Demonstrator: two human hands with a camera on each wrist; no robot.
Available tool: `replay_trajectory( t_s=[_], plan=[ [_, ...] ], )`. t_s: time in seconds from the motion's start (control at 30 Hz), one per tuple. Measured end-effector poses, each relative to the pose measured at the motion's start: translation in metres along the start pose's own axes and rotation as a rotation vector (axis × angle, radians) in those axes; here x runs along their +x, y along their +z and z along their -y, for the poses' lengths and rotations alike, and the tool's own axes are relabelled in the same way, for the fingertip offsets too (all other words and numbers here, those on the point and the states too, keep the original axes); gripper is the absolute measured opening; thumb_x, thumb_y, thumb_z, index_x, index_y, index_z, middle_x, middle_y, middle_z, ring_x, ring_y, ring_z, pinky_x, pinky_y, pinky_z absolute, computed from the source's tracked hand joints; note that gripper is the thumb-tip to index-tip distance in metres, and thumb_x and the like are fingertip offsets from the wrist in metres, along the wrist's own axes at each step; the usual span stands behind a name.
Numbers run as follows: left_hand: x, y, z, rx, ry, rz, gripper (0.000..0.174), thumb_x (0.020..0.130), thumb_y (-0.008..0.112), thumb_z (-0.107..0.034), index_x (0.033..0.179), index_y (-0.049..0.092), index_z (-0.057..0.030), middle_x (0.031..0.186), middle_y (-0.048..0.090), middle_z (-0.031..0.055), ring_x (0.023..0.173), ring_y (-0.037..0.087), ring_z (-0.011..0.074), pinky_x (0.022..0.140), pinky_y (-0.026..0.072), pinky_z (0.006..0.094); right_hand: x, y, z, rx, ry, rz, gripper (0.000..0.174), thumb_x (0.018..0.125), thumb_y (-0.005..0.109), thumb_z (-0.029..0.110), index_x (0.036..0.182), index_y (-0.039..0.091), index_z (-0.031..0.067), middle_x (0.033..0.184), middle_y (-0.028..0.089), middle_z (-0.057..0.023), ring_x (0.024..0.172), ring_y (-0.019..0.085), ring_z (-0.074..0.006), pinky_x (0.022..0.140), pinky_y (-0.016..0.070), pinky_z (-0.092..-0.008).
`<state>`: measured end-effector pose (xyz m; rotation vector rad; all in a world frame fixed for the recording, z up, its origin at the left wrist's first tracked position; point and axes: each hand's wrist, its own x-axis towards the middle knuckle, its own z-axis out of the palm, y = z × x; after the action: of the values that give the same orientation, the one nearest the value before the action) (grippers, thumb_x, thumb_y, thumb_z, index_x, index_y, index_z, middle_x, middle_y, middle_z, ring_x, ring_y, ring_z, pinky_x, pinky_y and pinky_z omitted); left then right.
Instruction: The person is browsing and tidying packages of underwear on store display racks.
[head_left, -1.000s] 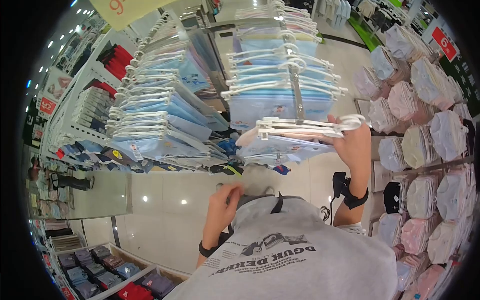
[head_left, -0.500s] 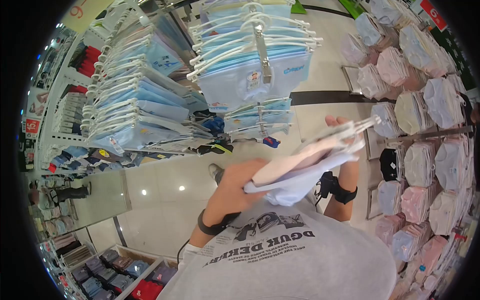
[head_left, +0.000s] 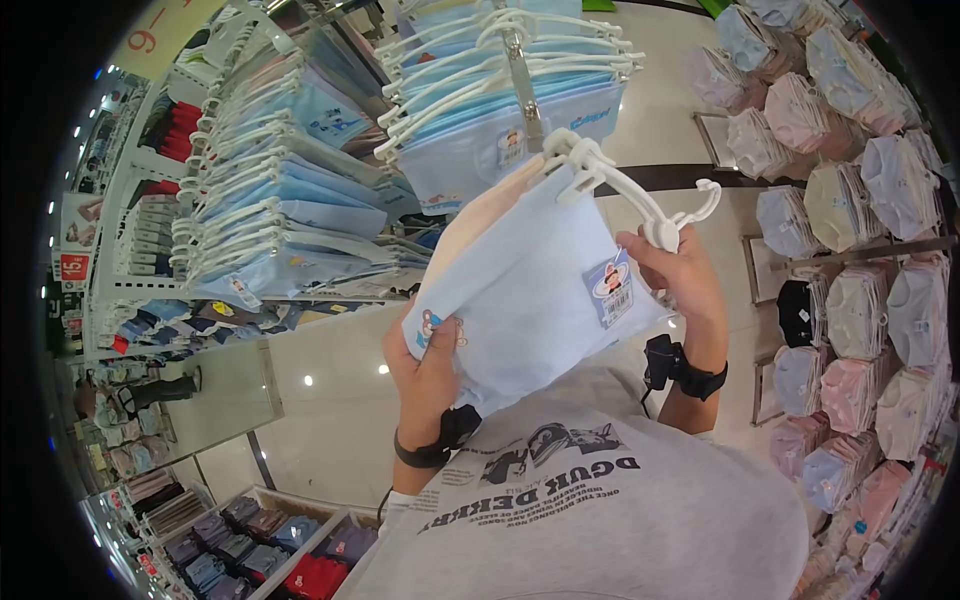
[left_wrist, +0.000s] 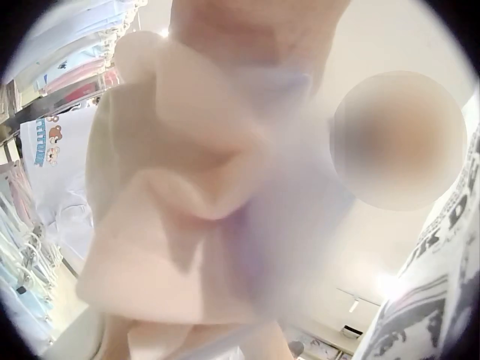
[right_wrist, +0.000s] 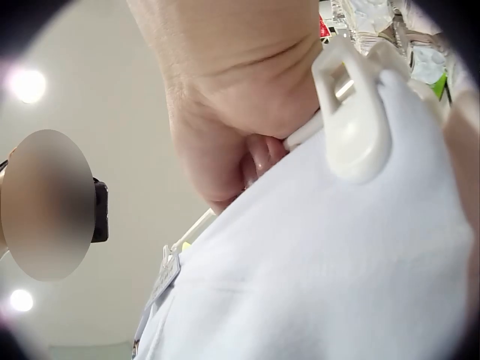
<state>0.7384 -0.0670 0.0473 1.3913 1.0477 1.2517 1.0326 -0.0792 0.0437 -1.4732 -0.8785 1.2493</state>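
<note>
A pair of light blue underpants (head_left: 520,280) hangs tilted from white clip hangers (head_left: 635,190) in front of the grey T-shirt, with a peach pair (head_left: 475,222) behind it. My left hand (head_left: 420,360) pinches the lower left corner by a small printed bear, thumb in front. At the upper right, my right hand (head_left: 690,285) grips the hangers beside the hook. A printed tag (head_left: 610,290) dangles close to that thumb. Peach cloth (left_wrist: 150,262) fills much of the left wrist view. A white clip (right_wrist: 352,142) bites the pale cloth in the right wrist view.
Blue underpants (head_left: 555,125) hang on a metal rail just ahead. More hanging garments (head_left: 290,200) line the rack to the left. Packed underwear (head_left: 840,290) covers a display on the right. A bin of folded clothes (head_left: 245,540) stands lower left.
My right hand has brought the hangers away from the rail toward the body. The left hand has come up and taken the garment's corner. The blue front now faces the head camera.
</note>
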Motion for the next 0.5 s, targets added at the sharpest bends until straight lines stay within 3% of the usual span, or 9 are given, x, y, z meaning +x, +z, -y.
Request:
replay_trajectory(
  t_s=[0.2,0.3,0.43,0.5],
  plan=[
    [-0.002,-0.004,-0.004,-0.005,-0.041,0.011,0.018,0.094,0.060,-0.006,0.109,0.063,0.0044,0.085,0.061,0.0010,0.077,0.053,0.0072,0.069,0.0421,0.0234,0.002,0.001,0.007,-0.019,0.033,0.031,0.032,0.087,0.076,0.025,0.065,0.057,0.0117,0.051,0.040,0.0087,0.043,0.031,-0.0021,0.042,0.0187,-0.0255],
    [0.000,-0.002,-0.004,0.003,-0.035,0.028,0.018,0.093,0.060,-0.004,0.109,0.063,0.0042,0.085,0.062,0.0015,0.077,0.054,0.0080,0.068,0.0423,0.0237,0.000,0.003,0.009,-0.076,0.030,0.044,0.032,0.087,0.075,0.026,0.065,0.058,0.0097,0.054,0.043,0.0080,0.046,0.035,-0.0038,0.044,0.0231,-0.0269],
    [0.003,-0.001,-0.008,-0.026,-0.108,0.137,0.019,0.091,0.062,-0.002,0.110,0.064,0.0026,0.088,0.064,0.0026,0.077,0.056,0.0074,0.068,0.0434,0.0242,-0.005,0.008,0.027,-0.241,-0.166,-0.035,0.033,0.087,0.074,0.022,0.066,0.056,0.0043,0.055,0.046,0.0058,0.051,0.041,-0.0053,0.047,0.0304,-0.0283],
    [0.006,-0.010,-0.001,0.082,-0.213,0.396,0.021,0.090,0.064,-0.003,0.111,0.065,0.0011,0.092,0.067,0.0049,0.078,0.057,0.0083,0.070,0.0446,0.0246,-0.005,0.000,0.033,-0.390,-0.346,-0.051,0.028,0.086,0.073,0.013,0.067,0.055,0.0031,0.053,0.044,0.0039,0.050,0.040,-0.0055,0.047,0.0299,-0.0271]
  ],
)
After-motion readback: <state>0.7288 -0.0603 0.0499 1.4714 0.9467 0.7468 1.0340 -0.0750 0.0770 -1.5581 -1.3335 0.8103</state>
